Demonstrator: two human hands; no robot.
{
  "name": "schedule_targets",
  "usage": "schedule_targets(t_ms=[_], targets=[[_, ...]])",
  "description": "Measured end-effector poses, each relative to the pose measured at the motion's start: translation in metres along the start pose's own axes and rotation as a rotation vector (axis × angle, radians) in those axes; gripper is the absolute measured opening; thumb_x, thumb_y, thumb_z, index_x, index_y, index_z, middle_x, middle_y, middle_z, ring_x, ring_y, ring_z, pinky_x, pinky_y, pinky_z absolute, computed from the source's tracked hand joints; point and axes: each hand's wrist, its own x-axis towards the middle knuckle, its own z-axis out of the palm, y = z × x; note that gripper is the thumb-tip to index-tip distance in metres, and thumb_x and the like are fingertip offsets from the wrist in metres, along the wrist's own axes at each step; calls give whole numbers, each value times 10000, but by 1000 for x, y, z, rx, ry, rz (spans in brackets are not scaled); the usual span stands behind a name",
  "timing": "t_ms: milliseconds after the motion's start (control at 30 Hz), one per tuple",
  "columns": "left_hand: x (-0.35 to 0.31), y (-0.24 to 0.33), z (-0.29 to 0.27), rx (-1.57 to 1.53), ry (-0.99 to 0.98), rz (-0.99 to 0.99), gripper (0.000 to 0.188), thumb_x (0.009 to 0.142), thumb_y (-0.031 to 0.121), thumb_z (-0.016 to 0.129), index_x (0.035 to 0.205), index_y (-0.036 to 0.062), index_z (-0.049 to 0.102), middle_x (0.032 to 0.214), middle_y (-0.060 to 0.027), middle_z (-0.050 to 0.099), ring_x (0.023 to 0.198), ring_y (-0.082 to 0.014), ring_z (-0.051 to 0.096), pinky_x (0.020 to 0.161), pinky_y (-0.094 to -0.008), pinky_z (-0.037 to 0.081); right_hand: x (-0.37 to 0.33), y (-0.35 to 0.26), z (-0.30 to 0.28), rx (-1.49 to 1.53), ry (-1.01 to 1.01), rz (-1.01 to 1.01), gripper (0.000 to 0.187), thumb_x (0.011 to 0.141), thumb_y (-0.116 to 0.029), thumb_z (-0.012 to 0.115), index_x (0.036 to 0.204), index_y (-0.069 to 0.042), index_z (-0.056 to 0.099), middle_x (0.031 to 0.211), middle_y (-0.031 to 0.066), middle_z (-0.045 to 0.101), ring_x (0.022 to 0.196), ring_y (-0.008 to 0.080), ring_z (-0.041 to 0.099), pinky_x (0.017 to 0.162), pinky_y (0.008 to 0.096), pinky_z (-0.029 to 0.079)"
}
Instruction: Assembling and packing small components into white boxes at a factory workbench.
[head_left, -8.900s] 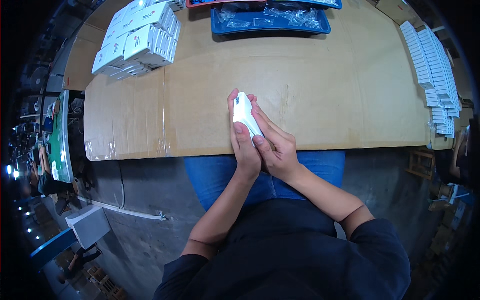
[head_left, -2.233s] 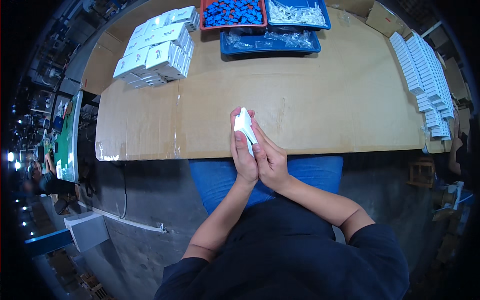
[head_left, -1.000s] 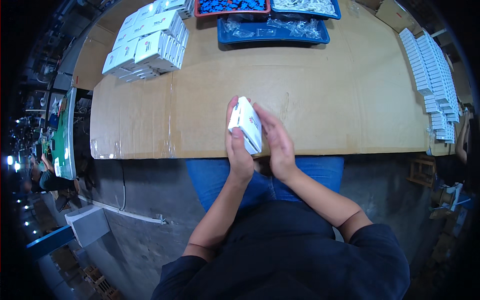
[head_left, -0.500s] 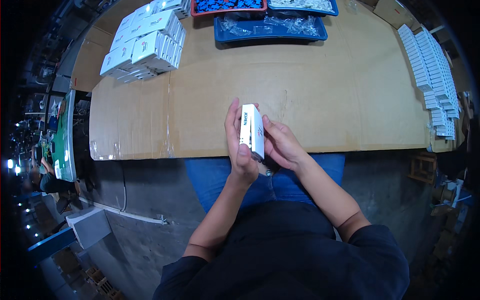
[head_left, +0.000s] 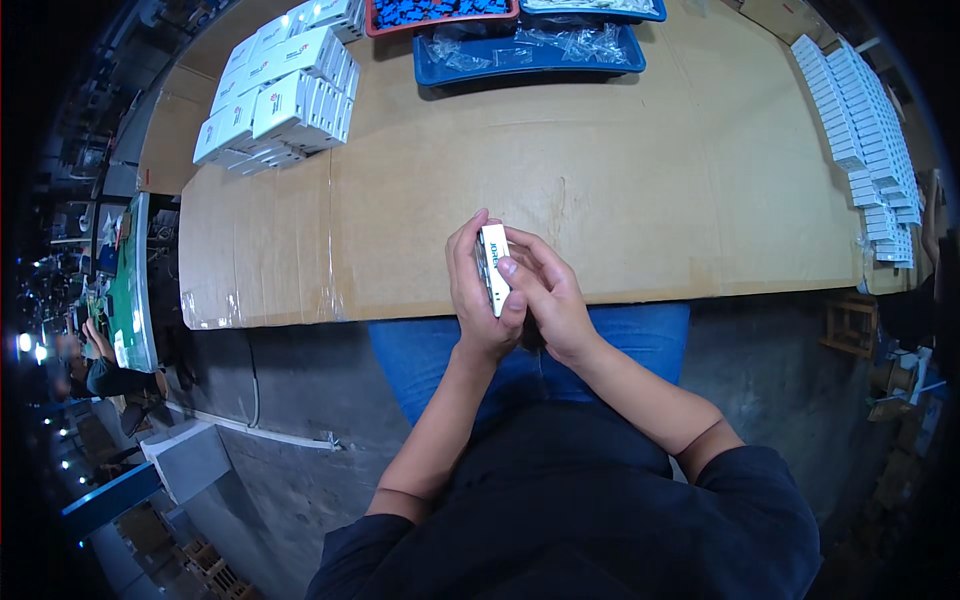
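A small white cardboard box (head_left: 495,262) with dark print on its narrow side is held between my two hands, over the table's near edge. My left hand (head_left: 474,290) wraps its left side, with the thumb at the lower end. Against the right side lies my right hand (head_left: 556,302), its fingers curled round the far part and its thumb pressed on the narrow printed face. Most of the box's broad faces are hidden by my palms and fingers.
A pile of white boxes (head_left: 285,100) lies at the back left. At the back stand a red tray (head_left: 400,30) of blue pieces, a blue tray (head_left: 470,76) with clear plastic bags, and another tray of white pieces. Stacked white boxes (head_left: 870,130) line the cardboard-covered table's right side.
The box has turned so its narrow printed side faces up. My right hand has closed round it, its thumb moving onto that side. The view has shifted slightly.
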Motion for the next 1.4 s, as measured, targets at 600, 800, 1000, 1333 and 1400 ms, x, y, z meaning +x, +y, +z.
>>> schedule_targets(t_ms=[600,800,1000,1333,1400], targets=[[-4,-3,-4,-213,72,-116,846,952,624,375,1364,-109,473,1284,-235,516,1127,-321,574,981,-423,478,-1,13,0,-229,-79,-119,485,1099,-171,543,1531,37,466,1376,108,611,1223,145,572,1064,293,449],[9,-17,-5,36,-136,12,1153,934,833,398,1578,-111,244,1328,-236,473,1125,-303,571,1021,-417,466,13,-9,-20,-306,-47,53,561,1140,-387,431,1523,18,485,1274,86,633,1127,119,576,985,286,475],[6,-1,-1,-513,-62,-552,937,1035,747,254,1613,9,274,1417,-157,563,1321,-265,567,1099,-396,467,15,-12,-33,-957,-43,-431,696,978,-414,689,1509,-3,503,1471,208,517,1302,326,565,1102,410,455],[12,39,-4,-927,-235,-936,692,1105,615,200,1476,71,411,1311,-136,613,1196,-232,657,967,-362,575,29,-31,-51,-1108,-322,-767,923,708,-493,890,1427,-8,575,1423,204,597,1344,410,552,1146,533,407],[11,42,-1,-952,-227,-917,688,1106,615,200,1467,70,414,1315,-132,608,1191,-225,655,969,-358,569,29,-28,-48,-1066,-310,-798,937,681,-516,900,1400,-1,593,1423,205,602,1334,402,567,1145,533,411]])
